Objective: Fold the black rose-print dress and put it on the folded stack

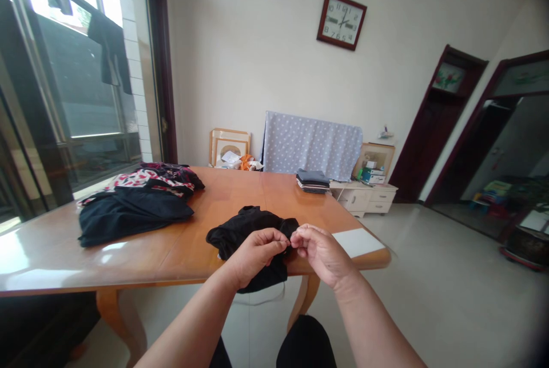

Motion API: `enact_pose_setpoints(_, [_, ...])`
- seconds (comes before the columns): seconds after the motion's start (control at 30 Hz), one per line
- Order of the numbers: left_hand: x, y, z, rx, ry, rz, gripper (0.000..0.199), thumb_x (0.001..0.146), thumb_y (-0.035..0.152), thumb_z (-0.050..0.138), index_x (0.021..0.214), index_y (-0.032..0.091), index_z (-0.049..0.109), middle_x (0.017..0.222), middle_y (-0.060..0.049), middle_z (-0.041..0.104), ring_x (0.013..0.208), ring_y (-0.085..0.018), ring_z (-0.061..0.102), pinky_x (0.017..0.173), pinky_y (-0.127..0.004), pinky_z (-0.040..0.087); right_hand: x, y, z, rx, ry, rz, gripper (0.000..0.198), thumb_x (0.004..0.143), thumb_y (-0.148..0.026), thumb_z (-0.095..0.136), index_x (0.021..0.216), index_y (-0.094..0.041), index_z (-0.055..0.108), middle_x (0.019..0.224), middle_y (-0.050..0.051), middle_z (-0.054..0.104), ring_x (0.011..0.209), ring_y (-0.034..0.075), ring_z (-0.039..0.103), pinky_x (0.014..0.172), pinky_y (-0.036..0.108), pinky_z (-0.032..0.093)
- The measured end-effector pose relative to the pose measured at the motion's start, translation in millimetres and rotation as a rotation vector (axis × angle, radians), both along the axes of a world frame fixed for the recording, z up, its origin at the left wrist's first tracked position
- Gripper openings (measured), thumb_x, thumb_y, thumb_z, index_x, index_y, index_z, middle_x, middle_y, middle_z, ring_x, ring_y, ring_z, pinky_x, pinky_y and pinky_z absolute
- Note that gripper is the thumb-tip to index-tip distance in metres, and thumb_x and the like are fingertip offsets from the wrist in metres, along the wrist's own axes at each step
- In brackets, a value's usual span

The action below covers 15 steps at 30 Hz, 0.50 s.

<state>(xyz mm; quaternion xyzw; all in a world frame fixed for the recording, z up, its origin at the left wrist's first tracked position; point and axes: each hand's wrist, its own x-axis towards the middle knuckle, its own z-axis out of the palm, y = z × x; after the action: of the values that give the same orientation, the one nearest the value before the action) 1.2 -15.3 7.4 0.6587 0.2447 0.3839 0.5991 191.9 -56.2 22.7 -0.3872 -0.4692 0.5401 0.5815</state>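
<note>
A crumpled black garment lies at the table's near edge, with part of it hanging over the side. My left hand is over this garment, thumb and forefinger pinched together. Facing it, my right hand is also closed in a pinch, its fingertips almost meeting those of the left. Whatever sits between the fingertips is too small to make out against the black cloth. Both hands hide part of the garment.
On the wooden table, a heap of dark and patterned clothes lies left. A folded stack of clothes stands at the far right, and a white sheet lies by the right corner. Behind stands a low white cabinet.
</note>
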Motion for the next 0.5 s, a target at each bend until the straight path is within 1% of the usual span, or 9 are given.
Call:
enact_pose_setpoints(0.07, [-0.4,0.0,0.7,-0.04,-0.045,0.008,0.018,0.086,0.032,0.065,0.092,0.016,0.068,0.078,0.001,0.056,0.057,-0.005,0.038,0.051,-0.02,0.025,1.3,0.0,0.9,-0.033,0.075,0.043,0.012,0.079,-0.028,0.066,0.073,-0.018,0.068,0.078,0.004,0.065,0.077,0.016,0.057,0.061,0.028,0.036])
enact_pose_setpoints(0.17, [-0.7,0.0,1.9,-0.093,-0.103,-0.009,0.014,0.087,0.028,0.062,0.092,0.016,0.066,0.084,0.0,0.06,0.054,-0.004,0.036,0.048,-0.02,0.02,4.3,0.2,2.1,-0.066,0.177,0.086,0.012,0.078,-0.029,0.068,0.074,-0.018,0.067,0.078,0.003,0.064,0.075,0.015,0.056,0.059,0.027,0.036])
enact_pose_setpoints(0.23, [0.0,-0.7,2.6,-0.111,-0.127,-0.032,0.011,0.087,0.025,0.06,0.093,0.016,0.064,0.09,-0.002,0.063,0.051,-0.003,0.036,0.047,-0.021,0.018,5.7,0.2,2.6,-0.072,0.216,0.071,0.012,0.078,-0.029,0.07,0.076,-0.018,0.067,0.081,0.003,0.065,0.073,0.014,0.055,0.054,0.025,0.032])
enact_pose_setpoints(0.3, [1.6,-1.8,3.3,-0.126,-0.145,-0.06,0.01,0.086,0.023,0.059,0.093,0.016,0.063,0.094,-0.004,0.065,0.049,-0.002,0.036,0.047,-0.021,0.018,5.5,-0.3,3.4,-0.076,0.242,0.052,0.013,0.077,-0.029,0.073,0.079,-0.018,0.066,0.088,0.004,0.068,0.07,0.012,0.052,0.05,0.023,0.026])
enact_pose_setpoints(0.4, [4.5,-3.7,4.1,-0.159,-0.156,-0.094,0.01,0.086,0.023,0.059,0.093,0.017,0.062,0.09,-0.003,0.065,0.048,-0.002,0.038,0.046,-0.021,0.019,2.0,-2.2,5.3,-0.083,0.271,0.078,0.017,0.08,-0.034,0.072,0.081,-0.02,0.064,0.099,0.006,0.072,0.063,0.01,0.047,0.046,0.023,0.018])
enact_pose_setpoints(0.5, [6.0,-5.2,4.7,-0.177,-0.157,-0.113,0.012,0.086,0.028,0.062,0.091,0.017,0.062,0.082,-0.002,0.063,0.048,-0.003,0.039,0.046,-0.021,0.02,-3.1,-3.8,6.5,-0.077,0.268,0.116,0.021,0.082,-0.041,0.069,0.082,-0.022,0.061,0.103,0.008,0.073,0.055,0.01,0.04,0.045,0.024,0.015])
